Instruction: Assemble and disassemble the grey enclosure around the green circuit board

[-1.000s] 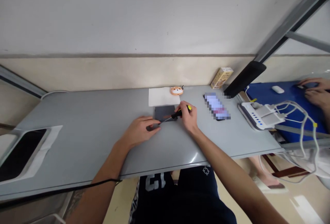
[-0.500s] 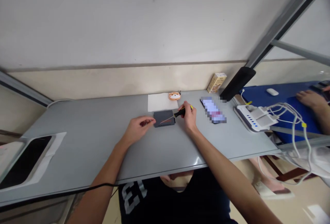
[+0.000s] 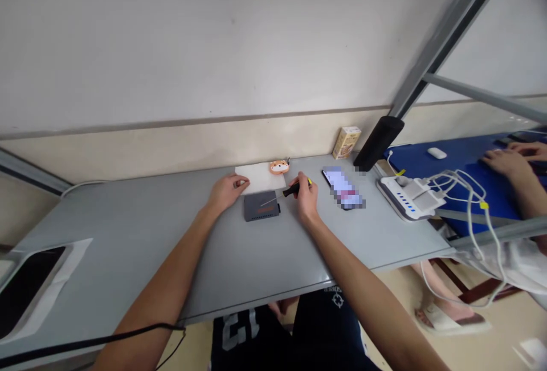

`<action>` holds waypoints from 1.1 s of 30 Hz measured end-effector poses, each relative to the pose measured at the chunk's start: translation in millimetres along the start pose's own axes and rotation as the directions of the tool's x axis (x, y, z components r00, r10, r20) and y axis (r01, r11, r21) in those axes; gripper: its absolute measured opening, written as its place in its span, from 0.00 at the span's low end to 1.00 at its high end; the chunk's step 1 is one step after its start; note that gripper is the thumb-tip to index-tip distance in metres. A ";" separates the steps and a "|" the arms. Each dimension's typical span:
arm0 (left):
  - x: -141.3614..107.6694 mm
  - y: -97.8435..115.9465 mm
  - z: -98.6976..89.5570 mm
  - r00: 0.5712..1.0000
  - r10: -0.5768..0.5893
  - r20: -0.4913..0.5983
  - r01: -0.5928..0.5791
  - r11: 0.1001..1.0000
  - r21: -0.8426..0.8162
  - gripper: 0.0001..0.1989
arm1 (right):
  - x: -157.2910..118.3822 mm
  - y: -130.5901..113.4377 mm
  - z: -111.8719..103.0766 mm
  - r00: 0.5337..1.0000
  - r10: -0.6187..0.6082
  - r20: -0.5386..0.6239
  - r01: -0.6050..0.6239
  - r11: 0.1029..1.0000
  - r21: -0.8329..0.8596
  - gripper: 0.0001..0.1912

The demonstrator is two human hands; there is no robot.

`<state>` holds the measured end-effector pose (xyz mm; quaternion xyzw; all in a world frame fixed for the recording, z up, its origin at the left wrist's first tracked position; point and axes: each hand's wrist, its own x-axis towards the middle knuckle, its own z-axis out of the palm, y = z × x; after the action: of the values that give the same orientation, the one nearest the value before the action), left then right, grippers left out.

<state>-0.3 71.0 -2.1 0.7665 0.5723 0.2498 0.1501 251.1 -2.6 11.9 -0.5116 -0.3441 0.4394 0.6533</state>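
My right hand (image 3: 306, 197) grips a screwdriver (image 3: 291, 190) by its black and yellow handle. Its thin shaft slants down to the left over a flat dark grey box (image 3: 260, 209), which has a row of small slots along its front side. Whether the tip touches the box I cannot tell. At the left edge of a white sheet of paper (image 3: 255, 175), my left hand (image 3: 225, 193) has its thumb and fingertips pinched together. What they hold, if anything, is too small to see. An orange and white animal-faced case (image 3: 279, 167) lies on the paper's right side.
A phone (image 3: 342, 187), a small carton (image 3: 346, 142) and a white power strip (image 3: 405, 199) with plugged-in cables stand to the right. Beside them is a black padded post (image 3: 379, 142). Another person's hands (image 3: 506, 161) rest over a blue desk mat. A dark-screened tablet (image 3: 32, 291) lies far left.
My left hand has moved from the grey box's left side up to the paper's left edge. The screwdriver stays in my right hand over the box. The camera view has shifted slightly.
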 end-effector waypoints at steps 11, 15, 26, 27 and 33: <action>-72.4 33.4 -12.3 0.993 0.045 0.111 -0.030 0.991 -0.130 0.24 | -0.4 -10.6 -4.2 0.996 -0.073 -0.059 0.068 0.995 -0.079 0.25; -87.0 39.5 -14.1 0.988 0.076 0.135 -0.051 0.982 -0.182 0.25 | -3.5 -14.3 -6.0 0.983 -0.182 -0.036 0.174 0.971 -0.164 0.24; -78.7 18.1 -16.1 0.979 0.005 0.201 0.087 0.891 -0.446 0.21 | -18.7 -7.9 0.2 0.942 -0.255 0.219 0.313 0.901 -0.299 0.25; -78.9 19.3 -14.8 0.982 -0.007 0.188 0.091 0.893 -0.442 0.21 | -20.5 -8.4 0.6 0.936 -0.253 0.245 0.322 0.896 -0.305 0.25; -82.5 26.3 -18.9 0.986 -0.022 0.167 0.083 0.928 -0.363 0.22 | -25.2 -11.7 1.4 0.907 -0.279 0.315 0.381 0.863 -0.332 0.24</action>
<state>-7.8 -16.5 9.7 0.7267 0.5217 0.2863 0.3432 242.9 -26.5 23.6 -0.5017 -0.5883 0.3060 0.5555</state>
